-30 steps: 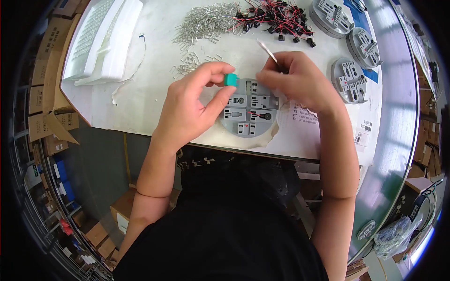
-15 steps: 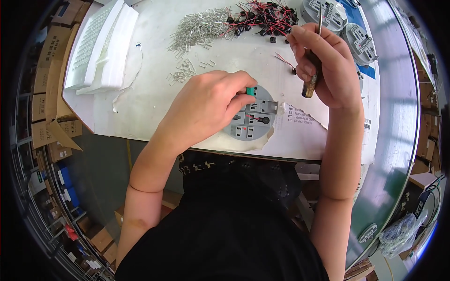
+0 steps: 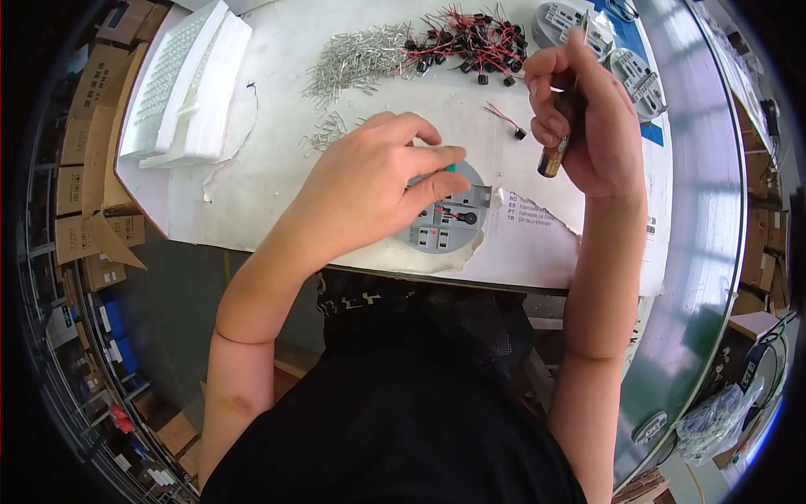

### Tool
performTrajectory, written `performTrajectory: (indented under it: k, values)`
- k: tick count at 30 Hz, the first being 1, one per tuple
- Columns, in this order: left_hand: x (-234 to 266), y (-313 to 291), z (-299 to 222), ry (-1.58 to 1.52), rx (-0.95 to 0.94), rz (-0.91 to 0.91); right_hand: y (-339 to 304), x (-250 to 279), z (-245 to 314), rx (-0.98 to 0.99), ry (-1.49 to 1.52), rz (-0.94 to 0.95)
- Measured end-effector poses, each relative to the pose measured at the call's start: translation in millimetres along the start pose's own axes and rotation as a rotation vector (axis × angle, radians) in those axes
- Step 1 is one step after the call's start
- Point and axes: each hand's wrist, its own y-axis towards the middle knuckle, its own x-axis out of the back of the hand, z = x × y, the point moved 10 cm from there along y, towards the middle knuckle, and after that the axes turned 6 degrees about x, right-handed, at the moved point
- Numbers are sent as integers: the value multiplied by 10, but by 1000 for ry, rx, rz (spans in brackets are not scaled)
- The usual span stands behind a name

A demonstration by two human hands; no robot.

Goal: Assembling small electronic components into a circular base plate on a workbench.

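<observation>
A round grey plastic base [image 3: 438,238] lies near the table's front edge, with small slots and a black part on red wires [image 3: 467,217] in it. My left hand [image 3: 382,172] is over its upper left side, thumb and fingers spread apart. A small green piece [image 3: 451,167] shows between thumb and fingertips, partly hidden; whether they touch it is unclear. Raised at the right, my right hand [image 3: 594,126] is wrapped round the dark handle of a screwdriver [image 3: 551,161], its thin metal shaft pointing up and away.
Loose metal pins [image 3: 357,63] are heaped at the back beside black parts with red wires [image 3: 478,42]. One wired part [image 3: 518,132] lies apart. White foam trays [image 3: 180,84] stand at left. More grey round bases [image 3: 636,80] sit at the far right. Torn paper covers the tabletop.
The fingers of my left hand have spread, with one finger lifting away from the green piece. My right hand keeps the screwdriver raised, shifting only slightly. The view has moved a little.
</observation>
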Motion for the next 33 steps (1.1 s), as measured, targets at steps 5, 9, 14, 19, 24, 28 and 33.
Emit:
performTrajectory:
  k: [5,9,14,19,24,28,33]
  values:
    - [-254,-14,-306,354,245,278,-27,-172,163,91,167,12]
    - [-450,-86,-440,394,117,333,-83,-132,238,177,136,36]
    - [187,-430,-487,-130,-117,-52,-441,-150,424,206,-385,34]
    - [-48,-859,221,-448,140,-296,-704,-656,139,32,-1081,221]
    - [-82,-884,476,-530,238,-245,-830,-987,-74,165,-1454,419]
    - [-44,-868,511,-410,224,-137,-808,-1061,-291,54,-1575,448]
    - [-35,-869,506,-381,191,-236,-772,-1136,-373,72,-1605,459]
